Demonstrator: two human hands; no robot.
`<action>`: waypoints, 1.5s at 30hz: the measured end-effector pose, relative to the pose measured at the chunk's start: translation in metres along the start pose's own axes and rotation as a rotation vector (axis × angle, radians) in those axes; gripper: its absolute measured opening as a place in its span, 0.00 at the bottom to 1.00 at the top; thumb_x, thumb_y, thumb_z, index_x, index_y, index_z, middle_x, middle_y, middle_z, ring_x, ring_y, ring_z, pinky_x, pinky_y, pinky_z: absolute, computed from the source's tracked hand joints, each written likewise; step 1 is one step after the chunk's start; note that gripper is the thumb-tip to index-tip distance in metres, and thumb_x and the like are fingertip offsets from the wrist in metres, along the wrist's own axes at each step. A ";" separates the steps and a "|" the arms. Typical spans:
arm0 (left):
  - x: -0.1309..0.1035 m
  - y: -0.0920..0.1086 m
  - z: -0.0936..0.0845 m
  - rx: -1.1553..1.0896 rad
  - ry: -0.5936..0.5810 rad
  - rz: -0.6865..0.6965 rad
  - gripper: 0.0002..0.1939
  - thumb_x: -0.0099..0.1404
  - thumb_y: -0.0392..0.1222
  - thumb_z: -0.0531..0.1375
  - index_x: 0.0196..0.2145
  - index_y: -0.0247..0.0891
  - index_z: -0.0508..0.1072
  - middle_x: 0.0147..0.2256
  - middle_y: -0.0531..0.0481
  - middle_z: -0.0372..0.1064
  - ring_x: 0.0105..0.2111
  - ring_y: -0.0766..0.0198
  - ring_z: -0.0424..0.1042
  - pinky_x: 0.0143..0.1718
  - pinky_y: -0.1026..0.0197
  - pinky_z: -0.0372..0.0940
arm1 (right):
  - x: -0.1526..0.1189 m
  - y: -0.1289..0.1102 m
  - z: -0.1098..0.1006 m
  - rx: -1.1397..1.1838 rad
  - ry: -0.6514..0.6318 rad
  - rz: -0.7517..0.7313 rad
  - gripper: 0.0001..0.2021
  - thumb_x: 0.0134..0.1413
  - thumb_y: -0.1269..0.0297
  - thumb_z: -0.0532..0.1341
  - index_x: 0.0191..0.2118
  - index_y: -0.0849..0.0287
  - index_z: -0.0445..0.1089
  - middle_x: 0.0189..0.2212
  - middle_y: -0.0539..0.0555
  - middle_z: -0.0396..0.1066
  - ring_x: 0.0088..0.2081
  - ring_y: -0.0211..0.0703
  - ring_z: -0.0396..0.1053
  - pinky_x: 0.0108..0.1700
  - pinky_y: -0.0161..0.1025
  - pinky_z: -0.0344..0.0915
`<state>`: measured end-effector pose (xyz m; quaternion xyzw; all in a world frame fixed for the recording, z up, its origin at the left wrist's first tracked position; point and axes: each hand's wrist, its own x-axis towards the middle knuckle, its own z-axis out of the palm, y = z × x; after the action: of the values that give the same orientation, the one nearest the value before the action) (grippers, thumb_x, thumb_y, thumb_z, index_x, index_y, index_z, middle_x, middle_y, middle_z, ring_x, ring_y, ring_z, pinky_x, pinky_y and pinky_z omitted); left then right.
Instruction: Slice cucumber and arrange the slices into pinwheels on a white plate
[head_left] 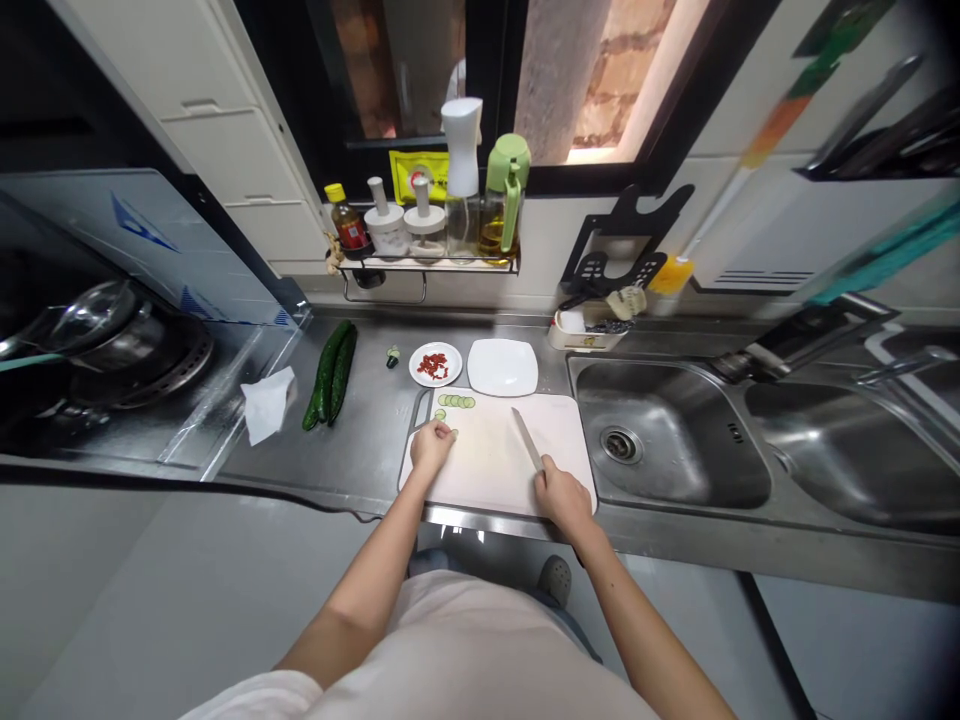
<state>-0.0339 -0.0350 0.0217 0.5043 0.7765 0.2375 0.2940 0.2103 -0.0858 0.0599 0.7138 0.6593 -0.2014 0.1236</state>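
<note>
A light cutting board [495, 470] lies on the steel counter. Several cucumber slices [457, 401] form a row near its upper left edge, with another slice [440, 414] just below them. My left hand [433, 447] is over the board's left part, fingers pinched at a small green piece [454, 433], apparently a cucumber slice. My right hand [562, 492] is closed round the handle of a knife [527, 438], whose blade points up and left over the board. Behind the board are a white plate [502, 366] and a small dish of chopped red pieces [435, 365].
Two whole cucumbers [331, 375] and a white tissue [268, 405] lie left of the board. Cucumber ends [392, 357] sit near the small dish. A double sink [671, 430] is to the right, a stove with a pot [112, 325] to the left. A bottle rack [435, 264] hangs behind.
</note>
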 end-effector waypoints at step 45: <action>0.052 0.051 0.025 0.393 -0.039 0.281 0.13 0.64 0.37 0.54 0.44 0.44 0.73 0.45 0.42 0.67 0.49 0.53 0.62 0.50 0.54 0.54 | -0.004 -0.006 -0.008 0.000 -0.047 0.005 0.15 0.62 0.65 0.44 0.51 0.56 0.59 0.38 0.60 0.73 0.42 0.49 0.72 0.39 0.40 0.58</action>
<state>-0.0003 0.0340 0.0264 0.6595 0.7241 0.1105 0.1690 0.2054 -0.0853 0.0691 0.7106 0.6543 -0.2177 0.1396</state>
